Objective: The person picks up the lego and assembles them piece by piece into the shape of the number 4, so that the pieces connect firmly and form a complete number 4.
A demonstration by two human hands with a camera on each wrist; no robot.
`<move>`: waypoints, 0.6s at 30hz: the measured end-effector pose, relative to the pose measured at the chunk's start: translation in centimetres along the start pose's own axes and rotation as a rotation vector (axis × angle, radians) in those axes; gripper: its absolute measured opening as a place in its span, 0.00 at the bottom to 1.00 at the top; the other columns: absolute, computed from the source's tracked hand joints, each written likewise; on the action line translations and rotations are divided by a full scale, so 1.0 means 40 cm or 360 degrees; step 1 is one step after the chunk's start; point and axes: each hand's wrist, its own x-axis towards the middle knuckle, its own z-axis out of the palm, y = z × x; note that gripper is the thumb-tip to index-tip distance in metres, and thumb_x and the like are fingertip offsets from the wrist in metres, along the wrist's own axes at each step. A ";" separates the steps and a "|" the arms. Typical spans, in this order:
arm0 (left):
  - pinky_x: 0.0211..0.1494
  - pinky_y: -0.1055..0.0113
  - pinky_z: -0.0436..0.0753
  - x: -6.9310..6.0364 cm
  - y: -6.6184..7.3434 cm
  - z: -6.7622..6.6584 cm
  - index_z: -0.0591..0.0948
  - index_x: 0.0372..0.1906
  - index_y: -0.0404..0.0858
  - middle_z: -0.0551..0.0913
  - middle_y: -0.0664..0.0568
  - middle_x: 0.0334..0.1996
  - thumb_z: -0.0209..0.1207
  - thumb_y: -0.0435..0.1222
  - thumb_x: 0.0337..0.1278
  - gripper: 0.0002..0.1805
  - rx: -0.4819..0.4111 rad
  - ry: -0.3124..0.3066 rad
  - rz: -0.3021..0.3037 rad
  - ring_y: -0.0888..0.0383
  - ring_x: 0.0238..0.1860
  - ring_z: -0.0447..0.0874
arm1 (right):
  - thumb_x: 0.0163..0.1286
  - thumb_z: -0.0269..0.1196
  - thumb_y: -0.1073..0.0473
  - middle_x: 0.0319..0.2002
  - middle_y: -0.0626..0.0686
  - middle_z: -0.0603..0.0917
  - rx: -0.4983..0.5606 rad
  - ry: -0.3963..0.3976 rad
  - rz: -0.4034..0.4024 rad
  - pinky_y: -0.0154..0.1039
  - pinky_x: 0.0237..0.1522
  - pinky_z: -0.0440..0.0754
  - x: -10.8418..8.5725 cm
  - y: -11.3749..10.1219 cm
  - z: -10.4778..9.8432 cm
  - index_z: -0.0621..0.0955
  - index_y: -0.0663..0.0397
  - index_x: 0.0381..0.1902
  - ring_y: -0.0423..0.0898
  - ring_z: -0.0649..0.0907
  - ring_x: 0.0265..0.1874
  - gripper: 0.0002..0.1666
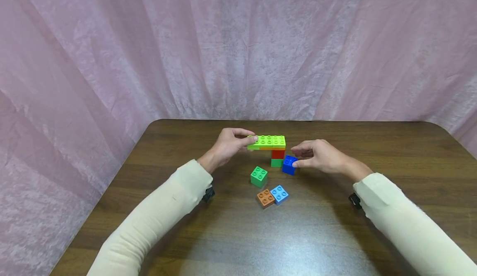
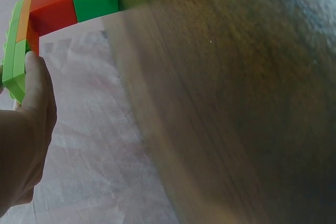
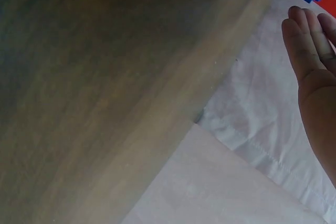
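My left hand pinches the left end of a long lime-green brick between thumb and fingers. That brick tops a small built structure, with an orange layer beneath it, then a red brick and a green brick at the foot. Its left end overhangs without support below. My right hand is beside a dark blue brick right of the structure, thumb at the brick's edge. In the right wrist view its fingers are nearly straight and apart from the brick; the thumb is hidden there.
A loose green brick sits on the brown wooden table in front of the structure. Nearer me, an orange-brown brick and a light blue brick lie touching. A pink curtain hangs behind the table.
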 end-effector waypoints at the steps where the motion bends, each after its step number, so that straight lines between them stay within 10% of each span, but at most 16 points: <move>1: 0.57 0.43 0.80 0.000 0.000 0.000 0.82 0.52 0.23 0.84 0.37 0.45 0.65 0.27 0.61 0.16 -0.0005 -0.0003 -0.0002 0.57 0.33 0.85 | 0.64 0.72 0.58 0.49 0.61 0.85 -0.0014 -0.0012 0.0001 0.51 0.51 0.83 0.000 0.001 0.002 0.81 0.71 0.55 0.57 0.85 0.49 0.27; 18: 0.54 0.44 0.81 -0.005 0.004 -0.005 0.82 0.53 0.24 0.85 0.38 0.46 0.65 0.26 0.61 0.16 0.0004 -0.0044 0.0046 0.56 0.34 0.86 | 0.63 0.72 0.60 0.39 0.53 0.88 -0.0128 -0.0003 0.0038 0.44 0.43 0.86 0.004 -0.015 -0.005 0.85 0.66 0.48 0.46 0.86 0.37 0.19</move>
